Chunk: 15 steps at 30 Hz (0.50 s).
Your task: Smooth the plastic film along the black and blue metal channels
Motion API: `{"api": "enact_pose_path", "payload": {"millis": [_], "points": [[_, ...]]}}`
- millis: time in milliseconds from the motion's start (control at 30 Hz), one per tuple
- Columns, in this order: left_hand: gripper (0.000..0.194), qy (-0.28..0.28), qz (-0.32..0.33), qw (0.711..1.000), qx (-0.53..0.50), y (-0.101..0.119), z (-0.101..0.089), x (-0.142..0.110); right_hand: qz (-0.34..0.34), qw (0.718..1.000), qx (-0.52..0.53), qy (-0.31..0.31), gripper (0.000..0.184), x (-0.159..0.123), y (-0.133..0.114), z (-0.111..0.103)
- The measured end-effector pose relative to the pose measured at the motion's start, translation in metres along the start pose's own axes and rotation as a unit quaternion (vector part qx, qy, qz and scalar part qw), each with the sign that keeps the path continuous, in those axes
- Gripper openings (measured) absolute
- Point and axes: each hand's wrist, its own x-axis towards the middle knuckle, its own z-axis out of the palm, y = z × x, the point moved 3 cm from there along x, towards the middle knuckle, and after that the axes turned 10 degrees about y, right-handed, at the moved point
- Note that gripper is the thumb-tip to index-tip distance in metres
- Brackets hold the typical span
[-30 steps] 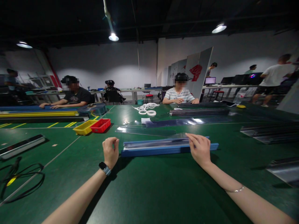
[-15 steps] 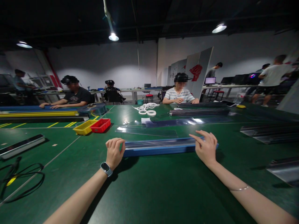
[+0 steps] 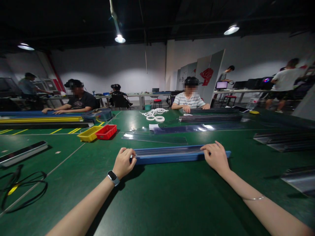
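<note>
A long blue channel-shaped profile (image 3: pixel 169 159) lies crosswise in front of me, with a clear plastic strip (image 3: pixel 169 151) along its inside. My left hand (image 3: pixel 124 162), wearing a watch, is closed on the profile's left end, thumb and forefinger curled together. Toward the right end, my right hand (image 3: pixel 216 158) has its fingers bent down over the profile, thumb and forefinger pinched at its edge. The little finger sticks up. Its fingertips partly hide what they touch. Just behind the profile, a flat transparent strip (image 3: pixel 155 139) lies on the green table (image 3: pixel 162 200).
Yellow (image 3: pixel 90 134) and red (image 3: pixel 106 132) bins stand left of centre. White rings (image 3: pixel 159 119) and a dark film strip (image 3: pixel 182 128) lie farther back. Dark profiles (image 3: pixel 283 140) are at right, black cables (image 3: pixel 24 193) at left. Across the table sits a co-worker (image 3: pixel 190 98).
My right forefinger, stretched out before, has curled down onto the profile. My left hand has shifted slightly right and closed tighter at the left end. The profile has hardly moved.
</note>
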Motion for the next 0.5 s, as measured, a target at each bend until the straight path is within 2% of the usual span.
{"api": "enact_pose_path", "payload": {"millis": [233,500], "points": [[0.01,-0.033,0.001,0.999,-0.006,0.003,0.003,0.001,-0.035,0.998,0.003,-0.043,0.021,-0.002,0.01,0.004],[0.015,-0.04,0.015,0.999,0.009,0.008,0.001,0.002,-0.045,0.996,0.008,-0.07,0.023,-0.004,0.015,0.008]]}}
